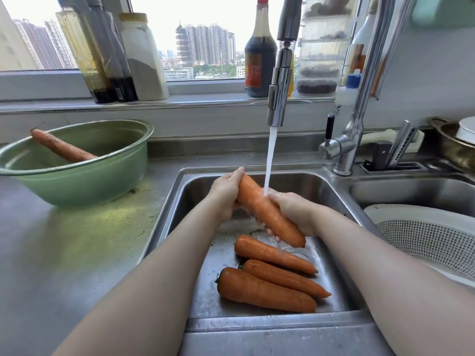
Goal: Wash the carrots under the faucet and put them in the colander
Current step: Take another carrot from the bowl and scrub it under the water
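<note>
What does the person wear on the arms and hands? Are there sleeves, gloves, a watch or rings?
Nothing visible. The left forearm and the right forearm are bare up to the frame edge, with no sleeve showing. The left hand and the right hand are ungloved. Neither wrist carries a watch or bracelet; no ring shows, though most fingers are hidden.

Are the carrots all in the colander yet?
Not yet. Three wet carrots lie in the sink, maybe rinsed. The left hand and right hand hold a fourth carrot under the water. A fifth carrot, dirty-looking, waits in the bowl. None shows in the colander, as far as visible.
</note>
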`<act>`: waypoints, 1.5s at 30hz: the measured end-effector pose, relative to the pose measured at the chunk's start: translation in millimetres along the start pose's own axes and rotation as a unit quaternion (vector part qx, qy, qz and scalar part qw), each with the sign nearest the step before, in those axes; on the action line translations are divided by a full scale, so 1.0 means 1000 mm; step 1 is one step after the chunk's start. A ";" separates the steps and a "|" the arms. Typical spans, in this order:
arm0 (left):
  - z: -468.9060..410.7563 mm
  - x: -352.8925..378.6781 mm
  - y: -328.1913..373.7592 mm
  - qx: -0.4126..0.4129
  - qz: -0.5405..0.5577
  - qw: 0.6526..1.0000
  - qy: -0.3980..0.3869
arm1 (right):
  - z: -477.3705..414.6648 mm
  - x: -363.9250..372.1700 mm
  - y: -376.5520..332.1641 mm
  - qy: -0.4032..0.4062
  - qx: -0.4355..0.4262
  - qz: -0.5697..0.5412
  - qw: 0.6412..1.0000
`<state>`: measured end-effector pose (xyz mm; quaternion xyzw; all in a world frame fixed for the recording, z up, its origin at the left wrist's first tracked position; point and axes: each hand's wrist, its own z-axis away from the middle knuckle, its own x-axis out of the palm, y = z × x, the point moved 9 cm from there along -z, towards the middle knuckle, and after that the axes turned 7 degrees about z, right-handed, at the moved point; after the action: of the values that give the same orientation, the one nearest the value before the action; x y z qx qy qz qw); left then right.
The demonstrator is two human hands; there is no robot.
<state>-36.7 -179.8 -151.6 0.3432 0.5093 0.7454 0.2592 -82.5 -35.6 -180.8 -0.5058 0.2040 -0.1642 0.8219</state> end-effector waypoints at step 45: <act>-0.001 -0.066 -0.057 -0.266 -0.069 0.960 0.049 | 0.002 -0.012 -0.040 0.189 -0.112 -0.149 0.964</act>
<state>6.1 -209.2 -222.0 0.1890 0.3269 0.8501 0.3670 -94.8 -46.0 -142.0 -0.5788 0.2949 -0.3532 0.6733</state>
